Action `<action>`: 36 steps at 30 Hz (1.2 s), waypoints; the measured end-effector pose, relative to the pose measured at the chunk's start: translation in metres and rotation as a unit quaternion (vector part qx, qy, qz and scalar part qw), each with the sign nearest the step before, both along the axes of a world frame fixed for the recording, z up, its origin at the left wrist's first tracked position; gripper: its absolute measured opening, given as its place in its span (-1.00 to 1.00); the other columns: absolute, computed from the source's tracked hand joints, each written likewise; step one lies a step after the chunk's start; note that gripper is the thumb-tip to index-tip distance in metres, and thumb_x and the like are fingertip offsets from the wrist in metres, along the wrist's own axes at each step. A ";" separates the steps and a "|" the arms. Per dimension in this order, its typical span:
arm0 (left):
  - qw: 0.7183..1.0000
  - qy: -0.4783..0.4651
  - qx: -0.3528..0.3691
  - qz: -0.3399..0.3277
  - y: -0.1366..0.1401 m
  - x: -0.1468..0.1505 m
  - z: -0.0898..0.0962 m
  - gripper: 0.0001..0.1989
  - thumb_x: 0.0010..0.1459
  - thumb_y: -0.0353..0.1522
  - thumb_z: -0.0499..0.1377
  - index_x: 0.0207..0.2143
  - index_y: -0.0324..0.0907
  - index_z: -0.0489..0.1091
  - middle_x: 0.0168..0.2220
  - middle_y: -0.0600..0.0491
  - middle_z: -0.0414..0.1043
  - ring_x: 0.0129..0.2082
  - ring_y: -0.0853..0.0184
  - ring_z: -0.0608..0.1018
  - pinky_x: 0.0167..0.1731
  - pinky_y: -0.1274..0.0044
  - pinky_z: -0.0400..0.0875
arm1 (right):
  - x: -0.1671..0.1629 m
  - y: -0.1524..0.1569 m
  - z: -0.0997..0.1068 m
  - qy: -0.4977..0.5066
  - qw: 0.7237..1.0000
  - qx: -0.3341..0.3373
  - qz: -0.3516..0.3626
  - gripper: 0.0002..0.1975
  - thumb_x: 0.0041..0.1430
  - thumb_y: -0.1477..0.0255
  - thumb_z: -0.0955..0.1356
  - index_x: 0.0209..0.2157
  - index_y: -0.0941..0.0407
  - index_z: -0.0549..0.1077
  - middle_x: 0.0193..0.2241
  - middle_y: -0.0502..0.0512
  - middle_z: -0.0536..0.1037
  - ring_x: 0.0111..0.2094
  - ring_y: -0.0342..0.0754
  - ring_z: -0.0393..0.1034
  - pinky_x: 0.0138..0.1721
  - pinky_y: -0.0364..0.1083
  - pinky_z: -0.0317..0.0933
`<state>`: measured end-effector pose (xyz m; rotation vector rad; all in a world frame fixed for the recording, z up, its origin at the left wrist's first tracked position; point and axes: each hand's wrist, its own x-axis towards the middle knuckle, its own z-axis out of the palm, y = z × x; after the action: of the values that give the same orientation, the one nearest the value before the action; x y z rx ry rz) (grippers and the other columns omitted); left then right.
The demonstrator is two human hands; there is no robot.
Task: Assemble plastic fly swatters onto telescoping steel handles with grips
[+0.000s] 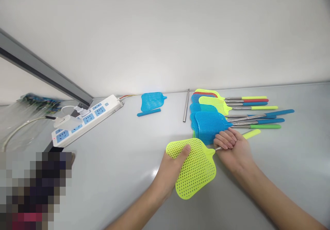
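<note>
A yellow-green fly swatter (197, 168) is held between both hands over the front of the table. My left hand (172, 170) pinches the left edge of its perforated head, thumb on top. Closed round its metal shaft is my right hand (233, 147), and the yellow handle end sticks out beyond it to the right. Just behind the hands lies a pile of fly swatters, with a blue swatter head (210, 125) on top. Their metal shafts and blue, green, red and yellow handles point right.
A loose blue swatter head (152, 101), a blue handle sleeve (149, 112) and a metal rod (186, 105) lie near the wall. On the left is a white power strip (89, 120) with plugs and cables, beside a clear plastic bag (28, 127). The lower left corner is pixelated.
</note>
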<state>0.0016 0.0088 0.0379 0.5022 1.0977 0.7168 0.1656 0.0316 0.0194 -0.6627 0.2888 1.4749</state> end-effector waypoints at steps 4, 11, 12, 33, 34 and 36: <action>1.000 0.001 0.004 0.001 -0.001 0.000 0.001 -0.65 -0.04 -0.20 0.14 -0.23 -0.24 0.35 -0.18 -0.11 0.40 -0.21 0.22 0.46 -0.23 0.44 0.34 | 0.000 0.000 0.000 -0.006 1.000 0.003 0.009 -0.61 0.00 0.54 0.19 -0.68 0.11 -0.19 -0.81 -0.17 -0.11 -0.80 -0.27 -0.15 -0.80 -0.24 -0.12; 1.000 -0.012 0.000 -0.004 0.000 0.000 0.000 -0.65 -0.03 -0.21 0.14 -0.23 -0.25 0.34 -0.17 -0.11 0.40 -0.21 0.22 0.46 -0.22 0.44 0.33 | 0.000 0.001 0.000 0.006 1.000 -0.002 0.005 -0.63 0.00 0.56 0.18 -0.68 0.11 -0.18 -0.81 -0.16 -0.11 -0.79 -0.26 -0.16 -0.80 -0.23 -0.13; 1.000 -0.014 -0.001 -0.002 0.000 0.000 0.001 -0.65 -0.03 -0.21 0.14 -0.23 -0.25 0.34 -0.18 -0.11 0.40 -0.21 0.23 0.46 -0.22 0.44 0.33 | 0.000 0.001 0.000 0.007 1.000 -0.002 0.006 -0.63 -0.01 0.56 0.18 -0.68 0.11 -0.19 -0.81 -0.16 -0.11 -0.79 -0.26 -0.17 -0.80 -0.23 -0.13; 1.000 -0.019 -0.021 0.001 -0.002 0.002 0.006 -0.68 -0.03 -0.22 0.13 -0.24 -0.22 0.35 -0.20 -0.08 0.41 -0.23 0.24 0.47 -0.23 0.45 0.34 | 0.005 0.003 -0.001 -0.002 0.999 -0.003 0.039 -0.62 -0.03 0.57 0.20 -0.68 0.11 -0.18 -0.82 -0.17 -0.09 -0.79 -0.28 -0.16 -0.80 -0.24 -0.12; 1.000 -0.018 -0.020 -0.001 -0.002 0.001 0.006 -0.68 -0.02 -0.22 0.13 -0.23 -0.22 0.35 -0.20 -0.08 0.41 -0.23 0.24 0.47 -0.22 0.45 0.34 | 0.005 0.003 -0.001 0.002 0.999 -0.006 0.039 -0.62 -0.03 0.58 0.20 -0.68 0.11 -0.18 -0.81 -0.17 -0.09 -0.79 -0.28 -0.16 -0.80 -0.24 -0.12; 1.000 -0.012 -0.019 -0.003 -0.002 0.000 0.006 -0.69 -0.02 -0.22 0.13 -0.25 -0.22 0.35 -0.21 -0.08 0.42 -0.24 0.24 0.47 -0.23 0.45 0.34 | 0.005 0.003 -0.001 0.006 0.999 -0.009 0.041 -0.63 -0.03 0.58 0.19 -0.68 0.11 -0.18 -0.81 -0.16 -0.09 -0.79 -0.28 -0.15 -0.80 -0.24 -0.11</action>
<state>0.0021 0.0066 0.0442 0.4638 1.0850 0.6950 0.1710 0.0346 0.0185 -0.6867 0.2876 1.5563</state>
